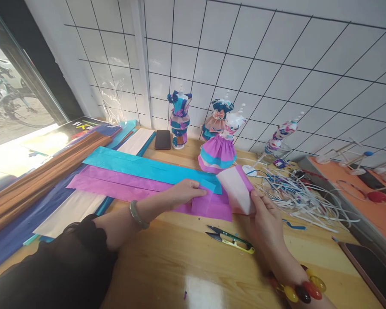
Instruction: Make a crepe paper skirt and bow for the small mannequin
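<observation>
My left hand (185, 194), with a bangle on the wrist, pinches small layered purple and blue paper pieces (203, 202) over the ends of the long strips. Between the thumb and fingers of my right hand (266, 216) is a white and purple piece of paper (236, 191), tilted up off the table. A long turquoise paper strip (141, 165) and a purple paper strip (116, 182) run leftward from under my left hand. Just below the hands lie thread snips (230, 240). Behind them stands a small dress form in a layered purple, blue and pale skirt (218, 148).
More paper sheets (48, 178) cover the left side. Two dressed forms (180, 120) (217, 120) and a phone (162, 140) are at the back. Tangled paper strips (296, 193) and a leaning form (281, 135) occupy the right, near an orange tray (360, 193) and a dark device (369, 266).
</observation>
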`<state>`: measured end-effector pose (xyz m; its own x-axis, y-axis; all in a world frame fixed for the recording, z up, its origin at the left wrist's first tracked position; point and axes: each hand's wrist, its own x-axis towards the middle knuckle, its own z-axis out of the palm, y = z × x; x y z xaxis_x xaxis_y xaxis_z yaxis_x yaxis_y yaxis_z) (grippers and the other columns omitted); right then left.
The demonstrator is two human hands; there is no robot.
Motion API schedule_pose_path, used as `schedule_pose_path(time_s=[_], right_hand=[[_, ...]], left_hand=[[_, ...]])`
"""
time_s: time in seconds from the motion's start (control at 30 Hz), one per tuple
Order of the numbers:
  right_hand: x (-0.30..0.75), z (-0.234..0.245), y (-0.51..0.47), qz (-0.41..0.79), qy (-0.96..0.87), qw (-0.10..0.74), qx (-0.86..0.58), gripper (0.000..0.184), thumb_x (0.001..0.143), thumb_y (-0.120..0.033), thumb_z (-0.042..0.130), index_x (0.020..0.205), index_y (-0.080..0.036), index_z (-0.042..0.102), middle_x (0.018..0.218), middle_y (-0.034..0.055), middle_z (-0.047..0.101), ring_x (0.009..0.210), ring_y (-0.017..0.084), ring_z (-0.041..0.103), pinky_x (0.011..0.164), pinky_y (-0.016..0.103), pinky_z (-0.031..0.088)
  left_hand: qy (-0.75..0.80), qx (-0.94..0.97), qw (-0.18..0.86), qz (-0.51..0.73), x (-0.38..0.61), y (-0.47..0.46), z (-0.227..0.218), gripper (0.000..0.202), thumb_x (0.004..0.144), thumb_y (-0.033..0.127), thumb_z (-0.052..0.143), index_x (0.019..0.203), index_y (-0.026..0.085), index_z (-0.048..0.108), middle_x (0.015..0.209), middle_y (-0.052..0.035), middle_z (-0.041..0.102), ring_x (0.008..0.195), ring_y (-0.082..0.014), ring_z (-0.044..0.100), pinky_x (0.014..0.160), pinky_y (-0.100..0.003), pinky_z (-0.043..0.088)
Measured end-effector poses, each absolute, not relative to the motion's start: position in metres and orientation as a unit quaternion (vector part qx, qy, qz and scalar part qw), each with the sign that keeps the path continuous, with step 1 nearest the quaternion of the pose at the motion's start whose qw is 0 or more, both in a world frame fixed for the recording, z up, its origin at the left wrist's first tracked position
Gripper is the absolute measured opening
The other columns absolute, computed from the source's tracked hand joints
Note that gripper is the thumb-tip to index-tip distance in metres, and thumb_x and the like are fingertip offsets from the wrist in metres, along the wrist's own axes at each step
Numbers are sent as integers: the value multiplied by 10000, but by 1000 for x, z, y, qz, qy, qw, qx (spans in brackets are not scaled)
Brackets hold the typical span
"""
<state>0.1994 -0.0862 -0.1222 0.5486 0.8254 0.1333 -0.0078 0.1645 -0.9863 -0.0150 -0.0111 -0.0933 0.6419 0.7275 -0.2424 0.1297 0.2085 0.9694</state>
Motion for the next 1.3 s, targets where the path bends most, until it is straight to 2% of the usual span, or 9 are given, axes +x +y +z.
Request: schedule_pose_path(time_s=[0.13,0.27,0.4,0.67,1.0,1.13,1.3], right_hand=[[187,-106,-93,447,-276,676,-517,201,645,-358,729,700,-205,611,669,-30,627,566,114,556,514,215,448],[181,-95,-100,567,-277,587,-507,251,616,-385,753,695,-184,625,611,-7,634,519,127,563,467,218,426],[181,-98,-101,622,-290,535,-492,261,591,-361,783,648,-170,615,544,-27,606,455,85,518,434,180,372],[190,-127,-93,563,-370,492,-551,297,672,-453,702,735,-171,633,559,-34,582,450,87,459,439,200,315],[187,-124,-94,502,-431,453,-598,399,629,-533,693,743,-155,633,564,-27,543,472,90,416,436,205,278],[187,-125,-93,498,-422,463,-600,406,613,-530,707,758,-159,631,576,-21,563,481,98,435,442,211,298],[188,-128,-92,511,-397,483,-589,396,614,-511,716,802,-175,627,604,-8,602,490,119,486,449,226,346]], left_hand=[[347,564,722,203,-14,-12,-95,304,695,434,623,683,140,546,623,2,565,544,-95,505,504,-231,346],[368,539,721,234,-9,-9,-103,338,647,449,663,661,131,552,634,-1,575,564,-96,515,522,-226,353],[355,507,752,228,-7,-10,-106,326,633,430,674,675,128,559,634,-3,577,589,-109,536,563,-240,395],[326,469,786,238,-7,-9,-107,231,628,303,670,630,132,516,570,9,516,536,-95,503,516,-233,390],[294,409,806,311,-6,-6,-108,273,670,301,638,594,168,411,501,61,372,440,-68,406,438,-215,317],[294,394,809,324,-5,-7,-109,260,682,324,644,635,163,445,511,63,380,439,-65,400,430,-208,301],[286,460,784,303,-6,-8,-115,317,625,336,732,757,129,532,623,22,504,540,-77,493,482,-203,339]])
